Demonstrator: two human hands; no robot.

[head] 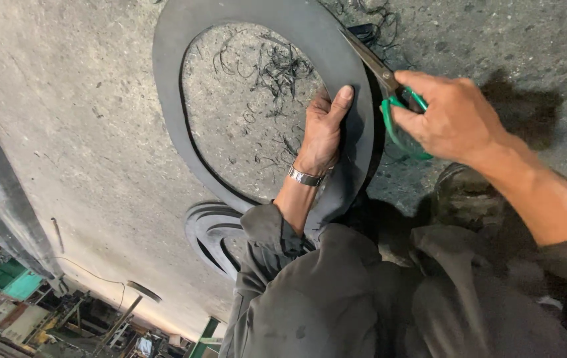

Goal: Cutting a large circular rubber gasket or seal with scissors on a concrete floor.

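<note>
A large flat ring of dark rubber (pixel 170 73) is held up over the concrete floor (pixel 84 132). My left hand (pixel 323 129) reaches through the ring's hole and grips its right band, thumb on top. My right hand (pixel 449 116) holds green-handled scissors (pixel 396 109) whose blades cut at the ring's outer edge near the top right. A thin black strip hangs off that edge below the scissors. A metal bracelet sits on my left wrist.
Thin curly rubber trimmings (pixel 277 69) lie scattered on the floor inside the ring and at the top. A stack of smaller dark rings (pixel 210 232) lies by my knee. Metal frames and green machinery (pixel 11 285) stand at the lower left.
</note>
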